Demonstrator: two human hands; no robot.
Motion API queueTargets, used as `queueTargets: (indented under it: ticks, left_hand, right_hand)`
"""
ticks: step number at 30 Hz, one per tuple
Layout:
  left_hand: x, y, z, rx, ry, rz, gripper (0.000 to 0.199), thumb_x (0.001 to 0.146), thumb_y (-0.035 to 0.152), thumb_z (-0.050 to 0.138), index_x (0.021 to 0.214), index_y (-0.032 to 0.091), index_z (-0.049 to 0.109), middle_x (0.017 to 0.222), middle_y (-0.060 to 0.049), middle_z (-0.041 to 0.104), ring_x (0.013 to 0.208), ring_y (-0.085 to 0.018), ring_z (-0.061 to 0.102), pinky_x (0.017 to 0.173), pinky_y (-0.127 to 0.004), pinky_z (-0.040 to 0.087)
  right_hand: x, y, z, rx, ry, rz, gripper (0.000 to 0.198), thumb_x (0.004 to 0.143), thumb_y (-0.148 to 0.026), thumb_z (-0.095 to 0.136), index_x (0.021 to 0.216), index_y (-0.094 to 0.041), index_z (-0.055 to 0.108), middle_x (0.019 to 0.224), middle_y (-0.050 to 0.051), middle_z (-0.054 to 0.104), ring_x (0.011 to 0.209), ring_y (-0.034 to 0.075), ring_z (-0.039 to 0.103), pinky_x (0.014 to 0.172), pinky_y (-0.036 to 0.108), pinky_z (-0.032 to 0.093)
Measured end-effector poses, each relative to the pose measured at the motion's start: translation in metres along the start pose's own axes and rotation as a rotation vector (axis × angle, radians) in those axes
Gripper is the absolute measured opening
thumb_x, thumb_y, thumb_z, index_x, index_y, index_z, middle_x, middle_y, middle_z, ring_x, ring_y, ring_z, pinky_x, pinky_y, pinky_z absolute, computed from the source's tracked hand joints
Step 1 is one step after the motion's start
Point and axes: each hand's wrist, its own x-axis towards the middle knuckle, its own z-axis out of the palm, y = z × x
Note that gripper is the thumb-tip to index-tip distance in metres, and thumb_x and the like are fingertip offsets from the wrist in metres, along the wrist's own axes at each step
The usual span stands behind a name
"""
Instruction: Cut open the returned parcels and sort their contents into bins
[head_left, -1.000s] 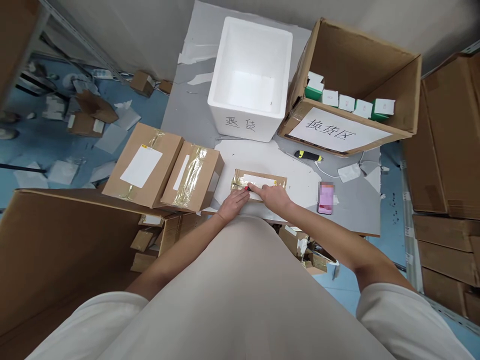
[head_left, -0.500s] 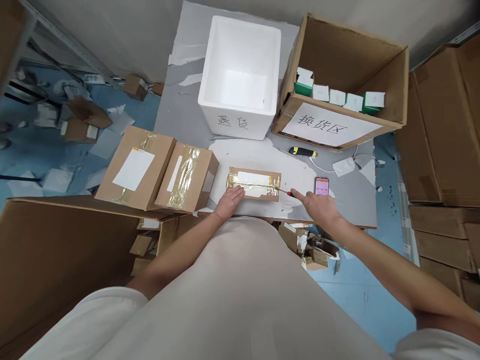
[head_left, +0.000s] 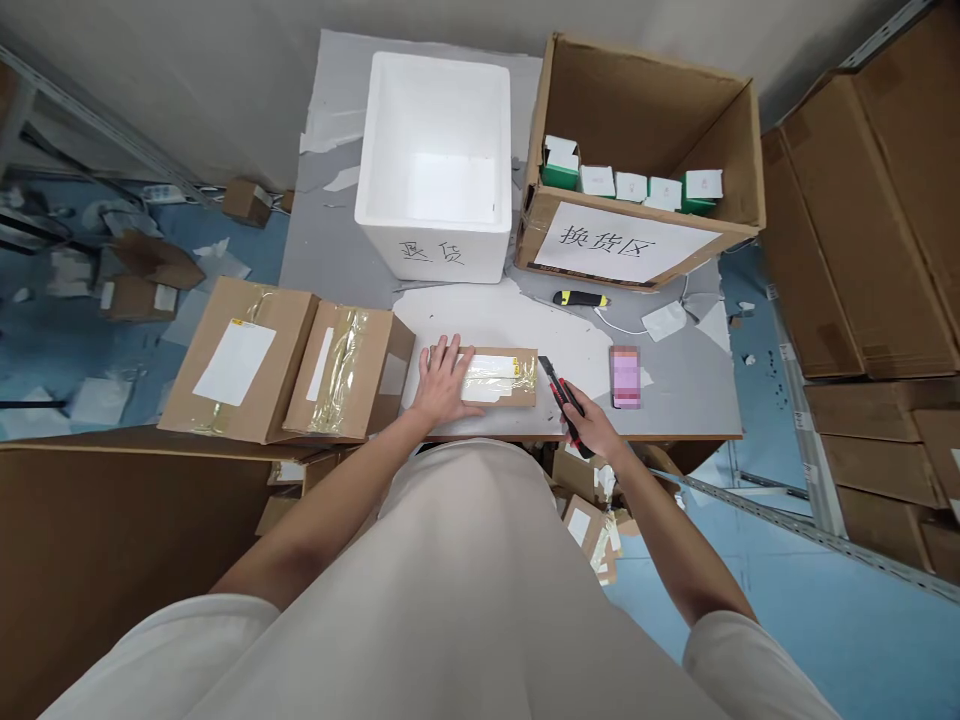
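Note:
My left hand (head_left: 441, 386) lies spread over the left end of a small brown cardboard box (head_left: 520, 392) with a white label and shiny tape on top. Under that palm, the box's left part is hidden. In my right hand (head_left: 592, 424) is a red and black utility knife (head_left: 558, 384), gripped by its handle. Its blade points up and away from me, just beyond the box's right edge. The box rests on white paper (head_left: 480, 310) on the grey table.
Two larger taped boxes (head_left: 238, 360) stand to the left. Behind are a white foam box (head_left: 442, 255) and a big carton (head_left: 637, 190) holding several green-and-white boxes. A yellow-black cutter (head_left: 580, 299) and a phone (head_left: 625, 377) lie on the right side.
The knife has come away from the tape and turned upward, with my right hand pulled nearer me. My left hand has shifted up onto the box and spread its fingers.

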Motion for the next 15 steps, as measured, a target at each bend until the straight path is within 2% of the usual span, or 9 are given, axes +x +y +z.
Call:
queueTargets:
  ticks: [2,6,15]
  left_hand:
    - [0.007,-0.002,0.000,0.000,-0.040,-0.008,0.114,0.053,0.067,0.071,0.145,0.015,0.028,0.151,-0.020,0.024,0.140,-0.043,0.014,0.110,-0.061,0.006]
    - [0.009,-0.006,0.003,-0.026,-0.034,0.003,0.113,0.051,0.064,0.073,0.143,0.015,0.031,0.146,-0.018,0.035,0.137,-0.041,0.023,0.111,-0.055,0.014]
    - [0.011,-0.009,0.007,-0.078,0.011,0.001,0.106,0.052,0.065,0.071,0.140,0.017,0.036,0.141,-0.017,0.040,0.133,-0.039,0.029,0.108,-0.051,0.023]
  right_hand:
    - [0.001,0.004,0.003,0.069,-0.023,-0.007,0.068,0.085,-0.049,0.050,0.146,-0.028,0.028,0.069,-0.005,0.054,0.040,0.008,0.052,0.037,0.022,0.044]
    - [0.004,0.011,0.000,0.087,-0.056,-0.017,0.070,0.084,-0.050,0.051,0.146,-0.024,0.030,0.058,-0.007,0.052,0.037,0.009,0.049,0.036,0.021,0.042]
    - [-0.002,-0.008,-0.023,-0.336,-0.095,-0.066,0.058,0.087,-0.037,0.050,0.143,-0.025,0.038,0.050,-0.007,0.050,0.033,0.010,0.047,0.037,0.022,0.042]
